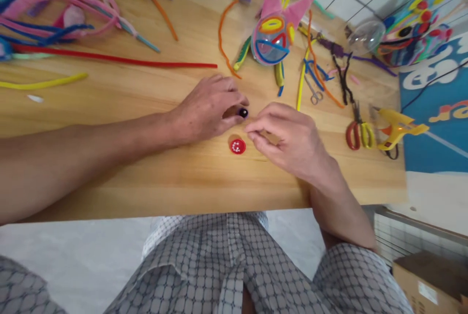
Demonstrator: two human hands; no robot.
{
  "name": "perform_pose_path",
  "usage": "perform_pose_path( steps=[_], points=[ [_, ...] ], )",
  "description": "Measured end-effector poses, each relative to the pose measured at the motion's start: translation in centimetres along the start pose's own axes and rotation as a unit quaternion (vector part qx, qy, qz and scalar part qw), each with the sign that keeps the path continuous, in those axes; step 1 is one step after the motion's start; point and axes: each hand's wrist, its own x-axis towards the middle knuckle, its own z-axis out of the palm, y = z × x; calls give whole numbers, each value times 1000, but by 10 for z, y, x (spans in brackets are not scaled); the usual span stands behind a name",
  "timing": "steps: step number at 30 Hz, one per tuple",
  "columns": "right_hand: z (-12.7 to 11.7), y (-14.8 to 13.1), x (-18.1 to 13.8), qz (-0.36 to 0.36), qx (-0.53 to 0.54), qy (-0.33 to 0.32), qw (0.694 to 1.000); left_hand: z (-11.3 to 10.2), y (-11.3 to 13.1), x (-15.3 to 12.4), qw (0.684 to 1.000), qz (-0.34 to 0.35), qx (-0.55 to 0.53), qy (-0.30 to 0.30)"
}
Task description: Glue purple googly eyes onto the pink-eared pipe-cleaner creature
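Observation:
My left hand (pixel 207 109) rests low over the wooden table, pinching a small dark, round piece (pixel 243 112) with a white spot between thumb and fingertips. Close by on the right, my right hand (pixel 287 141) has its thumb and forefinger pressed together; whatever they hold, if anything, is too small to make out. Between and just below the two hands lies a small round red cap (pixel 237 147) with several tiny white beads in it. Beyond them stands a clear ball figure (pixel 271 43) with pink felt ears and pipe-cleaner outlines.
Pipe cleaners (pixel 73 16) pile up at the far left, with a long red pipe cleaner (pixel 139 59) nearer. To the right lie red-and-yellow scissors (pixel 359 132), a yellow glue gun (pixel 398 128) and small metal scissors (pixel 315 94). A colourful decorated piece (pixel 409 33) stands at the back right.

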Motion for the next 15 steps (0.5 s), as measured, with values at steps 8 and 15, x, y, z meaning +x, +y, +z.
perform_pose_path(
  steps=[8, 15],
  points=[
    [1, -2, -8, -66, -32, -105, 992, -24, 23, -24, 994, 77, -73, -37],
    [7, -4, -9, -57, -74, -160, 983, -14, 25, -27, 989, 54, -24, -137]
  ],
)
